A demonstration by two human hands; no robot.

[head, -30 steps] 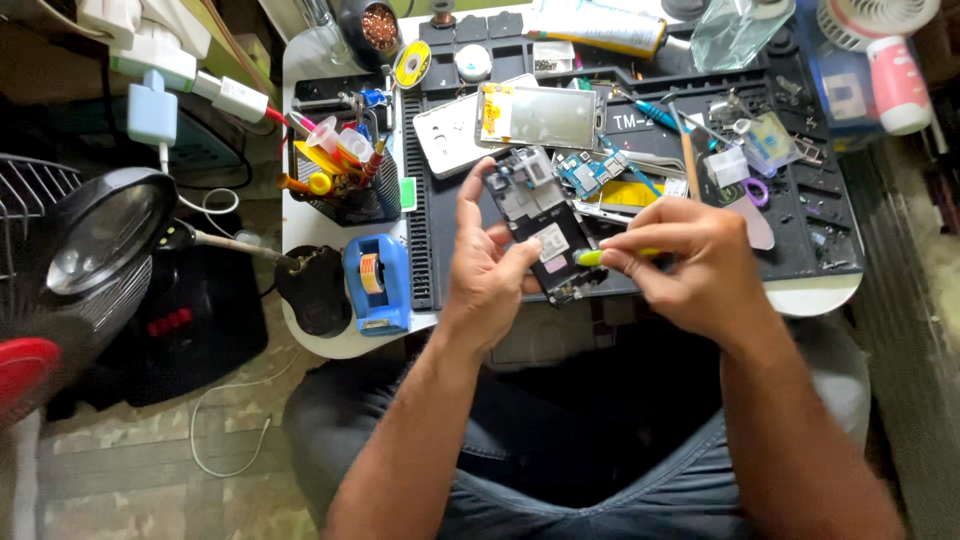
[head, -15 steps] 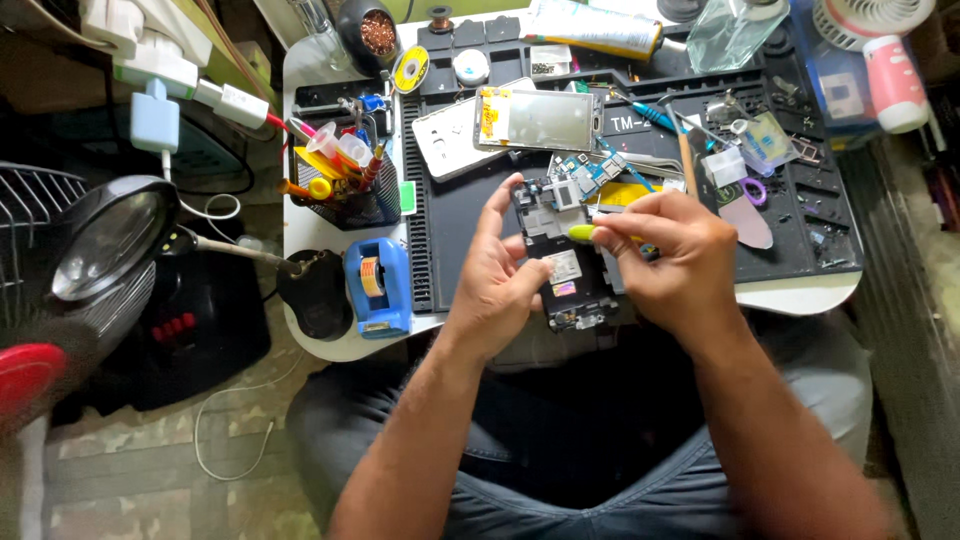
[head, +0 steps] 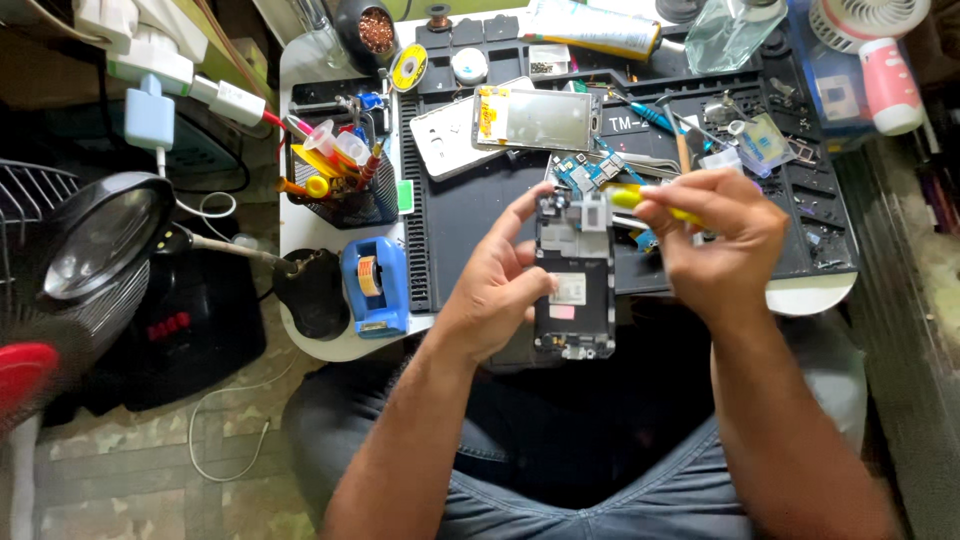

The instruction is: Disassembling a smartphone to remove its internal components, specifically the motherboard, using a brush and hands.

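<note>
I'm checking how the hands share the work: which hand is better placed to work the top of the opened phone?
Probably the right hand: it holds the yellow screwdriver at the phone's top edge, while the left hand grips the phone's side.

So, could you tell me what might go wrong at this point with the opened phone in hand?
1. The left hand holds the opened phone frame at the table's front edge, partly over the lap; a slip could drop it.
2. The right hand works a yellow-handled tool at the frame's top; a slip might scratch exposed parts.
3. Small loose parts on the crowded black work mat could get knocked off.
</note>
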